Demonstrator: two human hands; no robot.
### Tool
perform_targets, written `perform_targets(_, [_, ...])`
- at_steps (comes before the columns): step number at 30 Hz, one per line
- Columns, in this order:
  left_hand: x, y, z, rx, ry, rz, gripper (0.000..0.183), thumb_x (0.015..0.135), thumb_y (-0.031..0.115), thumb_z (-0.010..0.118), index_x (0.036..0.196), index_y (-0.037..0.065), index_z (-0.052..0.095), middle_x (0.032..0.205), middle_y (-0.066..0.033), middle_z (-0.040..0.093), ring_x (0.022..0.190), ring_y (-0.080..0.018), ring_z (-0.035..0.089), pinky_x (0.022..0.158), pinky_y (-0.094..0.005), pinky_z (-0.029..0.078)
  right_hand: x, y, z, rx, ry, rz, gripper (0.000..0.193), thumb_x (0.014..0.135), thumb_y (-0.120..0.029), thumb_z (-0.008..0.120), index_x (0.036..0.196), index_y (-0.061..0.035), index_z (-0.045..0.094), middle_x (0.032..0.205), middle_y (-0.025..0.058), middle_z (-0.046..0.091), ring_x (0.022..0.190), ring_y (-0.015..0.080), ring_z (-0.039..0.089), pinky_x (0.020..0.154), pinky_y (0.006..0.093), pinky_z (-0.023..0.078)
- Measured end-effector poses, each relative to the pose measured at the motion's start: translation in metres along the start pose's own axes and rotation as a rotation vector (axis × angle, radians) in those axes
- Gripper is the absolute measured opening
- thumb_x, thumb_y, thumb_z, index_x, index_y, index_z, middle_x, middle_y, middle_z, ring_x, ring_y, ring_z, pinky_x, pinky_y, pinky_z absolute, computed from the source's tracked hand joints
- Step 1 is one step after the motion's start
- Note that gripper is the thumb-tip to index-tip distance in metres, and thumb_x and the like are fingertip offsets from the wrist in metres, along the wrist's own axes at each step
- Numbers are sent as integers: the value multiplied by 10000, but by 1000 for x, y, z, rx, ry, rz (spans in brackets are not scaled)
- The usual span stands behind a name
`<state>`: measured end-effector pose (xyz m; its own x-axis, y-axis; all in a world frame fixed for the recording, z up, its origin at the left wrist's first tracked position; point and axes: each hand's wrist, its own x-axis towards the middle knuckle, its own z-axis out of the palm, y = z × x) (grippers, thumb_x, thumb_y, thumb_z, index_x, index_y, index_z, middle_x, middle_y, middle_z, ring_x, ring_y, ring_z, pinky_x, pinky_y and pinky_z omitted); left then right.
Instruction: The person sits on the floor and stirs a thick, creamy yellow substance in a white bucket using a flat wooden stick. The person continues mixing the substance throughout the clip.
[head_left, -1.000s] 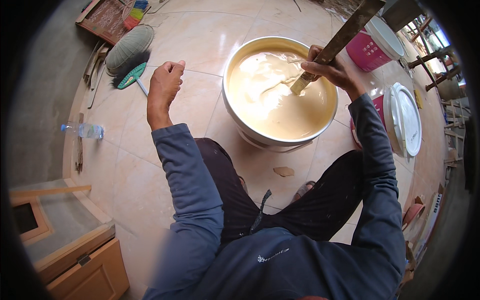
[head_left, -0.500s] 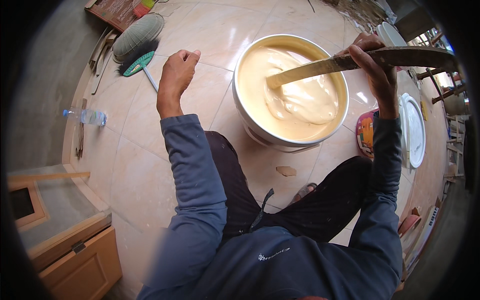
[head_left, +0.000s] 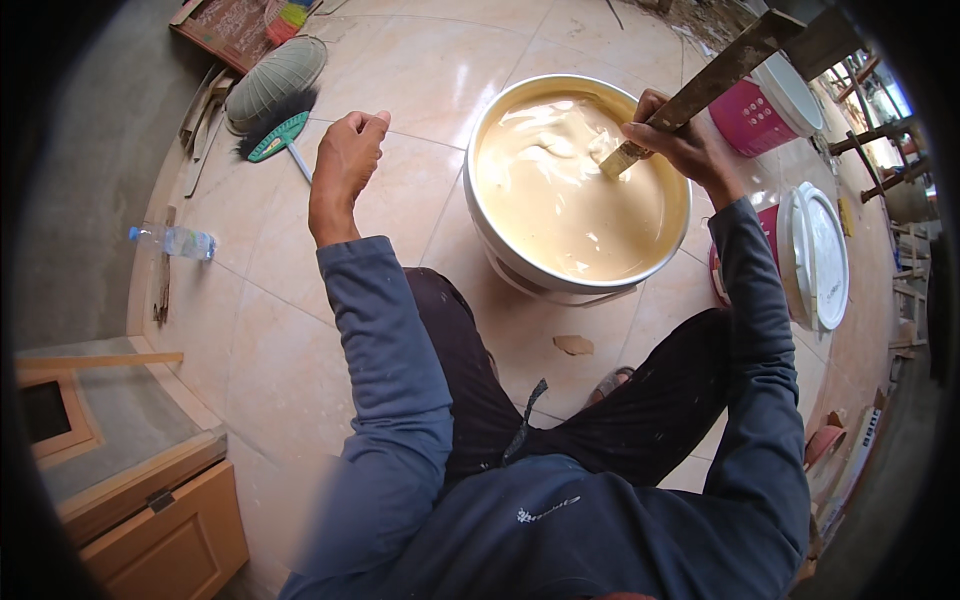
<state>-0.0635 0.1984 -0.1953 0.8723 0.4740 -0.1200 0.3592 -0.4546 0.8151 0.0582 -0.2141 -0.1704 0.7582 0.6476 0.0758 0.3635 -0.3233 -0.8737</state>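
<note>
Right hand, upper right of the frame: closed around the long, flat, brown wooden stick. The stick is tilted, its lower end in the thick cream-coloured liquid. The round white plastic bucket holding the liquid stands at upper centre. Left hand, upper left: curled into a loose fist, apart from the bucket.
</note>
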Motion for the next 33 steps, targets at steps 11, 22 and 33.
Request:
perform_targets(11, [4,-6,-2,22,-15,23,471,1001,443,628,1121,-8,698,969,-82,688,841,-174,643,757,-321,526,-21,-38,-14,235,68,-153,167,922,-160,763,860,-42,663,839,15,621,827,106,604,770,275,452])
perform_targets(22, [4,-2,5,54,3,28,505,988,452,621,1098,-31,716,807,-86,671,736,-175,621,713,-338,498,-8,-46,-16,-41,210,-319,156,951,-145,778,922,-15,698,857,18,672,811,101,667,734,271,537])
perform_targets(33, [1,-1,3,44,12,16,492,988,447,621,1089,-25,714,769,-64,643,689,-150,583,663,-325,482,-2,5,-10,122,-48,131,276,926,-269,814,883,-70,628,822,1,633,798,96,648,738,268,557])
